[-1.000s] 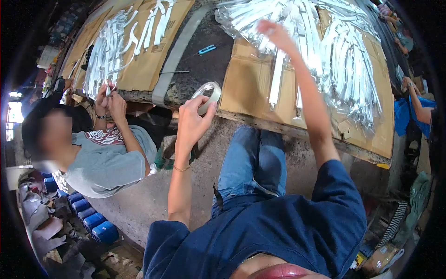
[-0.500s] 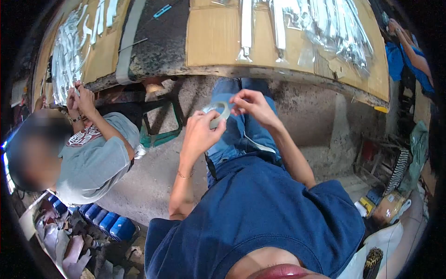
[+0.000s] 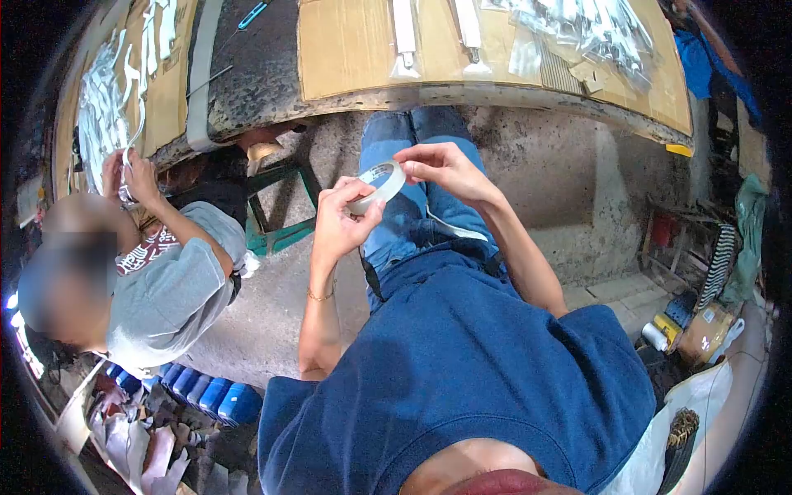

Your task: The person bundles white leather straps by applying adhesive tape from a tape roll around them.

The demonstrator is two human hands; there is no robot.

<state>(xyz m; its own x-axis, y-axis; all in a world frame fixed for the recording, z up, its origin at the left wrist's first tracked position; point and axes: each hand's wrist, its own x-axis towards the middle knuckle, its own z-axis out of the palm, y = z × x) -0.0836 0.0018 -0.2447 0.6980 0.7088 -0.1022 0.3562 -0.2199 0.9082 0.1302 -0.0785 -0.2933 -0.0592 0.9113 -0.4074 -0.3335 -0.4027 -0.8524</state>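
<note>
A roll of clear tape (image 3: 391, 186) is held above my lap, with my left hand (image 3: 348, 216) wrapped round its left side. At the roll's upper right edge, my right hand (image 3: 441, 169) has thumb and fingertips pressed together; whether they pinch a tape end is too small to make out. Beyond my knees, white strips in clear bags (image 3: 404, 37) lie on cardboard (image 3: 346, 58) on the table, with a larger pile of bagged pieces (image 3: 590, 33) to their right.
A co-worker (image 3: 169, 280) sits at the left, handling white strips (image 3: 103, 115). A light-blue cutter (image 3: 252, 15) lies on the dark table part. Also in view are a green stool frame (image 3: 285, 235), blue containers (image 3: 219, 398) and a rack (image 3: 672, 235) at the right.
The view has shifted, and the table edge sits higher. My right hand has come closer to the roll, which is tilted differently. The co-worker's hands have moved.
</note>
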